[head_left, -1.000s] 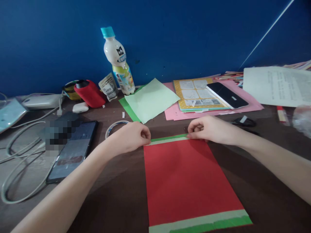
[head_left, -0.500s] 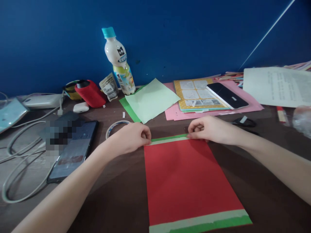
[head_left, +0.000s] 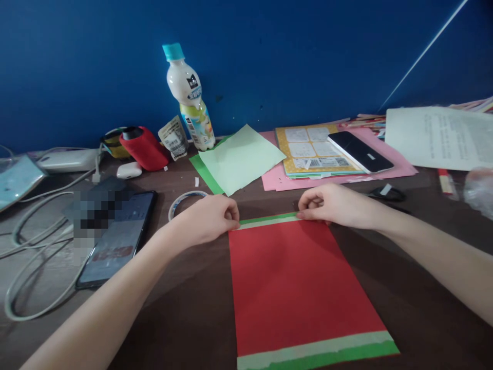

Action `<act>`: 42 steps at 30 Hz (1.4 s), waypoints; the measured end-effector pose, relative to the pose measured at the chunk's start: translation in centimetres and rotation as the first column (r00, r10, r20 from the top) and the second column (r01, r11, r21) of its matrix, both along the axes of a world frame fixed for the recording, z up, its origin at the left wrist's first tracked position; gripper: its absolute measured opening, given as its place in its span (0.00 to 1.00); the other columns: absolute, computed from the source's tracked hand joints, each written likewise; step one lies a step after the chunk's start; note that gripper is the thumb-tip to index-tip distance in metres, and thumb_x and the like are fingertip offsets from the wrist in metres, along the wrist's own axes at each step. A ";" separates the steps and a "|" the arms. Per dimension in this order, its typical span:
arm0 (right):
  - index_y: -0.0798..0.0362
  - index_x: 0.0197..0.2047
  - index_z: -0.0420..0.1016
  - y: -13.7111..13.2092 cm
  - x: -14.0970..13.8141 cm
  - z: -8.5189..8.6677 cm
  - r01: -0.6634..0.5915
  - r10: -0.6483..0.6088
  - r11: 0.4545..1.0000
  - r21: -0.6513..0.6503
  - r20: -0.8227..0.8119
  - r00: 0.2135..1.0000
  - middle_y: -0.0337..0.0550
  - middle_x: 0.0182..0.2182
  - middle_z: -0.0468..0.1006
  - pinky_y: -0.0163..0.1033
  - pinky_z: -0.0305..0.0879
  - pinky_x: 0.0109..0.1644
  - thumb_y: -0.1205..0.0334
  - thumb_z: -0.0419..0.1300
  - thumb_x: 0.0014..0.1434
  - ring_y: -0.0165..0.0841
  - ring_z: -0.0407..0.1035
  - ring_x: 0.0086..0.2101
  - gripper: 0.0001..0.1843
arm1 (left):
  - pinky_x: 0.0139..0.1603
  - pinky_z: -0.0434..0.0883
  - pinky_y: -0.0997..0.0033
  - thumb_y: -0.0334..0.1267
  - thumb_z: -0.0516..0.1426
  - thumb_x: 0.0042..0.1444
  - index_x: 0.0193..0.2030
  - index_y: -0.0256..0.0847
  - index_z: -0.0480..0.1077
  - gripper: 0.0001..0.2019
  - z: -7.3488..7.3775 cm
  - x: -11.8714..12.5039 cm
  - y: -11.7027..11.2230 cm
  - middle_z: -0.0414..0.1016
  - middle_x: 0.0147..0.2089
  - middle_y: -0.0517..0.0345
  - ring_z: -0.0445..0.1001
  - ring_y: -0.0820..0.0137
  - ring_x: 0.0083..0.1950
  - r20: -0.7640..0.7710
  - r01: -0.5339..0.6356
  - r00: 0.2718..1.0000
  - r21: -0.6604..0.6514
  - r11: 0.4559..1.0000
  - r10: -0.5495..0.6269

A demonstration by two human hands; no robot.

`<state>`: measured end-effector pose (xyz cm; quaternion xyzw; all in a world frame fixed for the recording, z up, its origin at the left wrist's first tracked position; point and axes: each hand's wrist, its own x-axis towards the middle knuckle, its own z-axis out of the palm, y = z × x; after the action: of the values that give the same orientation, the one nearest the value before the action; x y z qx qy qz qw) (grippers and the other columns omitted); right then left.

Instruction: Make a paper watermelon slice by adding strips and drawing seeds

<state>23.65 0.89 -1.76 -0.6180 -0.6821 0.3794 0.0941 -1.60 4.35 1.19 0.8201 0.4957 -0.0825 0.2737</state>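
Observation:
A red sheet of paper (head_left: 296, 282) lies flat in front of me, with pale and bright green strips along its far and near edges. My left hand (head_left: 213, 218) pinches the far left corner, thumb and fingers closed on the green-edged end. At the far right corner my right hand (head_left: 321, 205) grips the same edge with curled fingers. Between them the far green strip (head_left: 269, 219) shows. A roll of tape (head_left: 177, 203) lies partly behind my left hand. Black-handled scissors (head_left: 389, 194) rest behind my right wrist.
Pale green paper (head_left: 242, 159) lies at the back beside a standing drink bottle (head_left: 190, 97). A black phone (head_left: 360, 151) sits on a yellow booklet (head_left: 308, 149) and pink paper. To the left are a tablet-like device (head_left: 119, 246), cables (head_left: 11, 293) and a red pouch (head_left: 146, 149).
Almost nothing differs. Both hands keep hold of the far edge of the red paper, and the view has shifted very slightly.

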 end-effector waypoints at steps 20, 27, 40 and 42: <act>0.52 0.27 0.71 0.0 0.0 -0.1 -0.009 0.009 1.000 0.019 0.011 1.000 0.35 0.17 0.65 0.31 0.51 0.21 0.51 0.57 0.47 0.26 0.58 0.19 0.12 | 0.25 0.56 0.73 0.38 0.51 0.49 0.27 0.42 0.64 0.04 -0.4 0.0 -0.6 0.69 0.26 0.62 0.66 0.72 0.28 -0.062 -0.002 0.998 0.098 0.995 0.008; 0.53 0.27 0.70 0.0 0.0 -0.1 0.001 -0.001 1.000 0.008 -0.014 1.000 0.36 0.18 0.65 0.31 0.51 0.21 0.51 0.57 0.46 0.25 0.58 0.19 0.13 | 0.26 0.56 0.73 0.40 0.52 0.49 0.26 0.41 0.64 0.06 -0.4 -0.2 -0.5 0.68 0.26 0.62 0.66 0.71 0.29 -0.062 0.005 0.998 0.085 0.996 0.001; 0.52 0.27 0.71 -0.1 0.1 0.0 -0.001 0.001 1.000 0.007 -0.017 1.000 0.35 0.18 0.66 0.32 0.51 0.22 0.51 0.57 0.46 0.26 0.58 0.20 0.13 | 0.25 0.55 0.74 0.36 0.52 0.46 0.29 0.42 0.66 0.03 -0.4 -1.3 0.9 0.67 0.26 0.64 0.64 0.74 0.26 -0.020 0.132 0.991 -0.021 0.991 -0.132; 0.53 0.27 0.71 -0.1 0.1 0.1 -0.003 0.003 1.000 0.007 -0.025 1.000 0.36 0.18 0.66 0.32 0.51 0.21 0.51 0.57 0.46 0.26 0.58 0.20 0.13 | 0.26 0.56 0.74 0.36 0.52 0.46 0.29 0.42 0.67 0.04 -0.2 -1.5 1.0 0.68 0.27 0.63 0.64 0.74 0.27 -0.013 0.149 0.989 -0.023 0.989 -0.149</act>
<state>23.71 0.82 -1.68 -0.6120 -0.6830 0.3849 0.1040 -3.12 5.34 0.98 0.8512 0.4341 -0.1141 0.2720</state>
